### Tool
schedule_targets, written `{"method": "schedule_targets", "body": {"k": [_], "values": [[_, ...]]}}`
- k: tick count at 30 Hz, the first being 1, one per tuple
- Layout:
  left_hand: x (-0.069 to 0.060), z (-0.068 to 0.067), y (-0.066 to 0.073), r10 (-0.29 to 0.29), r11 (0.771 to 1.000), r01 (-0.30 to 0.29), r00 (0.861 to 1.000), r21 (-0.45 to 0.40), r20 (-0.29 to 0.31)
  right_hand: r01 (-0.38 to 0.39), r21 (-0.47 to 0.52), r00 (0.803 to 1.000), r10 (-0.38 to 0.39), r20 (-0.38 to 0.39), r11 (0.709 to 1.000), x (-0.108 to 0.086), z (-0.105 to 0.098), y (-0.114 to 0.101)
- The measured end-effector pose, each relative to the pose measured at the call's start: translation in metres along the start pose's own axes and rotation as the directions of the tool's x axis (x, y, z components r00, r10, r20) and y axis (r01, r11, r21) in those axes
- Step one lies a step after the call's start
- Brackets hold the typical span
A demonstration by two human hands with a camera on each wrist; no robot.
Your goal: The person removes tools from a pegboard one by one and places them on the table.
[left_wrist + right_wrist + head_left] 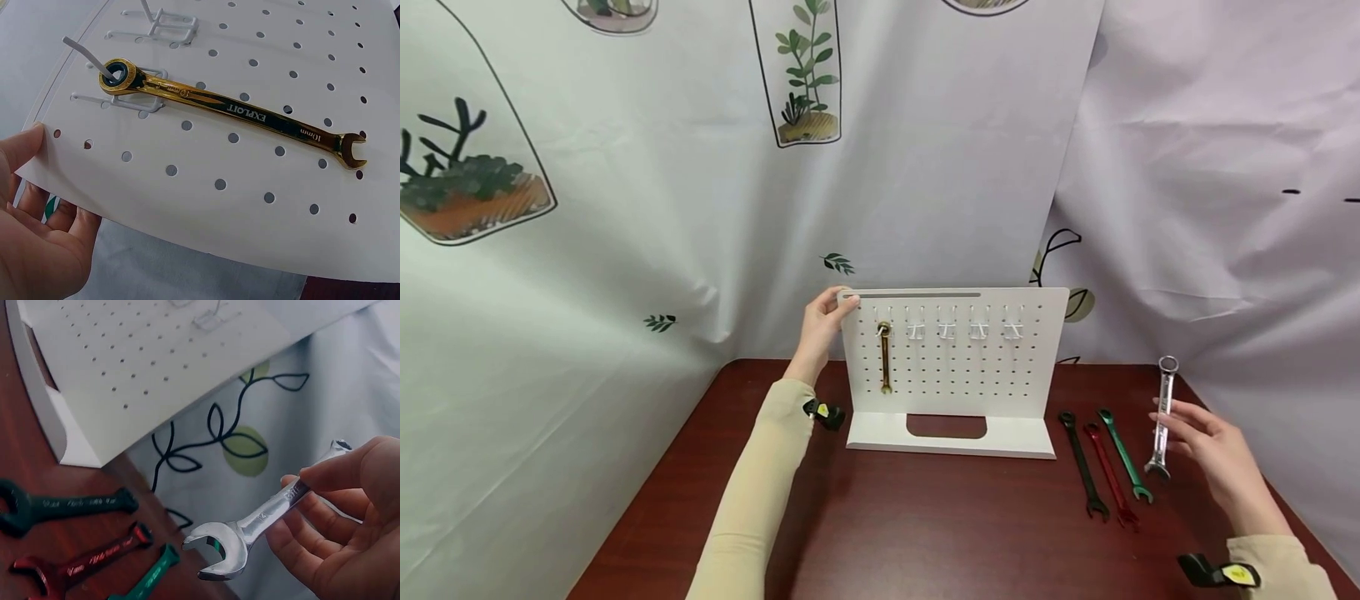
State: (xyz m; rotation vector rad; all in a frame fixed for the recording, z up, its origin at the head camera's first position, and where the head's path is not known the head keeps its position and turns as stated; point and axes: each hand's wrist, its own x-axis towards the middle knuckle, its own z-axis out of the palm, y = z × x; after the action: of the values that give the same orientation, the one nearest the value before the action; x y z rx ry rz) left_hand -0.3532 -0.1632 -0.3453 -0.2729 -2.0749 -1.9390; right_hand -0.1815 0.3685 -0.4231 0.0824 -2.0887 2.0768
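Observation:
The left hand (826, 327) pinches the upper left corner of a white pegboard (955, 375), thumb in front and fingers behind in the left wrist view. A gold wrench (231, 111) hangs by its ring end from a hook (87, 53) at the board's left. To the right of the board, the right hand (1213, 450) holds a silver wrench (1163, 417) between thumb and fingers, ring end up in the head view. Its open end (225, 550) points away from the hand in the right wrist view. Below the board's right edge lie black (1084, 467), red (1111, 477) and green (1124, 457) wrenches.
Several hooks (947, 331) without wrenches line the upper part of the board, right of the gold wrench. The board's base (880, 433) stands on a dark red table (925, 525). Behind hangs a pale curtain (925, 183) printed with plants.

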Motion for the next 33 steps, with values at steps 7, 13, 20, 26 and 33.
{"method": "schedule_targets", "body": {"k": [7, 13, 20, 26, 33], "values": [[-0.004, 0.002, 0.011, -0.012, 1.000, 0.012, 0.999, 0.004, 0.030, -0.070, -0.148, 0.997, 0.068, -0.023, 0.987, -0.003, -0.009, 0.012], [0.003, 0.000, 0.001, -0.024, 1.000, 0.024, 0.999, -0.007, 0.031, -0.128, -0.299, 0.991, 0.116, -0.059, 0.946, -0.001, -0.014, 0.021], [0.002, 0.001, -0.001, -0.010, 1.000, 0.011, 1.000, -0.029, 0.025, -0.182, -0.486, 0.983, 0.175, -0.059, 0.855, 0.003, -0.017, 0.025], [0.000, 0.000, 0.000, 0.007, 1.000, -0.007, 1.000, -0.014, 0.009, -0.214, -0.549, 0.973, 0.228, -0.043, 0.808, 0.003, -0.019, 0.029], [0.001, 0.000, 0.000, -0.023, 0.999, 0.024, 0.999, -0.042, 0.023, -0.236, -0.557, 0.960, 0.278, -0.009, 0.796, 0.004, -0.025, 0.036]]}}
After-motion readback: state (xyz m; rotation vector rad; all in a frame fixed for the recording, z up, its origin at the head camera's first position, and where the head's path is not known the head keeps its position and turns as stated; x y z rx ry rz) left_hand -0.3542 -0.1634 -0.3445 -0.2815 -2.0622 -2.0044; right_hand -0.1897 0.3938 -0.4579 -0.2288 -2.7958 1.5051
